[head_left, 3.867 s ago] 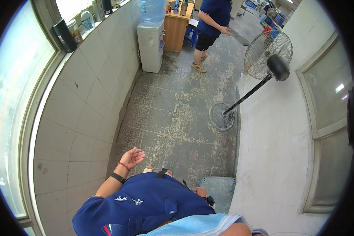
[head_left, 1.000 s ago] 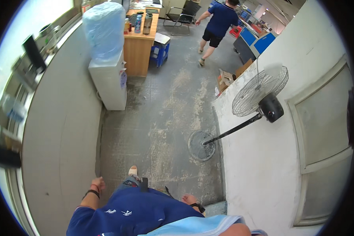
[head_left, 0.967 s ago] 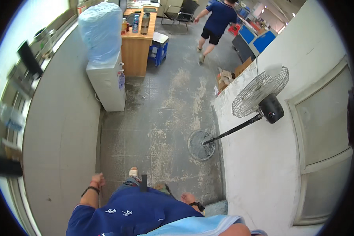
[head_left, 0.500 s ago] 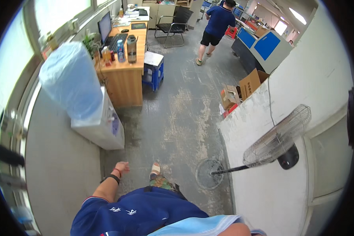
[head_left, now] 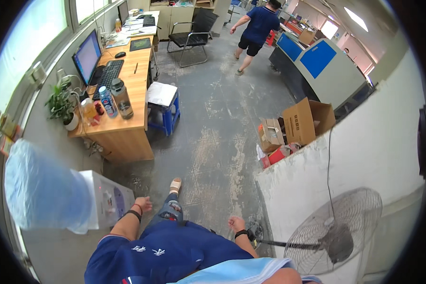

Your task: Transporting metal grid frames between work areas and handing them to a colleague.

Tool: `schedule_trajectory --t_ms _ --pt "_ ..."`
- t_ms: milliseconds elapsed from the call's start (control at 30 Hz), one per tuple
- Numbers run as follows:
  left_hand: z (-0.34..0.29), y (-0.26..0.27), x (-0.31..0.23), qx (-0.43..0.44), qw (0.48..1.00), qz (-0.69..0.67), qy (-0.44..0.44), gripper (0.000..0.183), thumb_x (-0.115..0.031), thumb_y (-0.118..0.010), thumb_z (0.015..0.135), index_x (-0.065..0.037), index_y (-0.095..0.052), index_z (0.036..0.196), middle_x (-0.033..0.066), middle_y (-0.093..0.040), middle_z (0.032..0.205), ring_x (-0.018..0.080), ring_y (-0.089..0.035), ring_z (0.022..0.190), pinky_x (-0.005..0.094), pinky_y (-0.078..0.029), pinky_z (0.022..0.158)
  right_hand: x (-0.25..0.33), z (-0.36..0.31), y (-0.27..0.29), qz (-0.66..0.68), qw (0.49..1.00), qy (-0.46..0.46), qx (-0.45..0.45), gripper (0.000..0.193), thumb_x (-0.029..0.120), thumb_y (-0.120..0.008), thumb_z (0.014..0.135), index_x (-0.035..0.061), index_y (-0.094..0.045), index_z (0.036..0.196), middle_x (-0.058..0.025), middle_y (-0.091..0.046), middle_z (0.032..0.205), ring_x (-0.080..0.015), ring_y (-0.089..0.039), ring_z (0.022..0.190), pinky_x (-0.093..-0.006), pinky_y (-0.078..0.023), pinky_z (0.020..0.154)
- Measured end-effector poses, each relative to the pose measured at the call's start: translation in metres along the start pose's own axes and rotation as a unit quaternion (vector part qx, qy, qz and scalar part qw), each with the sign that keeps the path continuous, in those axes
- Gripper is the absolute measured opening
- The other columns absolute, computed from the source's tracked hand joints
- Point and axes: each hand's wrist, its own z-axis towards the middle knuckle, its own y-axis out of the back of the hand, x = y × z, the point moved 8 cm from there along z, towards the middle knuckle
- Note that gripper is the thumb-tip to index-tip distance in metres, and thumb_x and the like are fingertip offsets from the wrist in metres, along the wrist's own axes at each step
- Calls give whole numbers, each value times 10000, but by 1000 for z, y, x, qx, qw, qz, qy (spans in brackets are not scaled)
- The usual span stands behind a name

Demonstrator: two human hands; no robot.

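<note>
My left hand point(head_left: 144, 204) hangs low beside the white water dispenser point(head_left: 110, 199), apart from it. Its fingers are loosely bent and I see nothing in them. A red band and a dark band circle that wrist. My right hand point(head_left: 236, 223) is out in front of my body on the right, close to the pole and base of a standing fan point(head_left: 338, 232). Its fingers curl loosely and appear to hold nothing; a black band is on the wrist. Below me one foot in a pale sandal point(head_left: 175, 185) is on the worn grey floor point(head_left: 208, 151).
At left stands a wooden desk point(head_left: 123, 142) with monitor, keyboard, bottles and plant. A blue stool point(head_left: 169, 116) and a black chair point(head_left: 194, 38) flank the aisle. Cardboard boxes point(head_left: 300, 123) lie by the right wall point(head_left: 307, 175). Ahead, a person in dark blue point(head_left: 259, 28) walks near a machine point(head_left: 326, 61).
I have moved forward: the desk, dispenser, boxes and fan are nearer. My right hand has come into view, and a different leg is in front. The person ahead has stepped on.
</note>
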Motion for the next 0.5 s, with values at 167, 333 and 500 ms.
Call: schedule_trajectory --t_ms 167,333,500 --pt "67 -80 -162 40 999 26 -26 420 -261 -489 859 54 -419 1128 241 -507 1101 363 -530 959 452 -465 755 23 82 -15 89 992 -48 -81 90 62 -502 782 -18 -543 780 -103 -540 647 -197 -523 527 -319 -428 453" --pt "125 -150 -294 55 990 126 -2 417 -274 -485 859 39 -428 1128 233 -498 1113 361 -543 937 431 -473 739 82 136 -54 132 988 -52 -65 65 46 -508 755 -3 -550 751 -103 -550 651 -208 -528 533 -316 -437 465" --pt "216 -233 -386 106 988 109 -14 396 -236 -535 834 40 -446 1103 231 -511 1073 355 -548 910 447 -470 729 137 190 -66 -6 992 -66 -104 77 76 -520 750 11 -558 739 -95 -549 633 -215 -536 541 -328 -448 480"
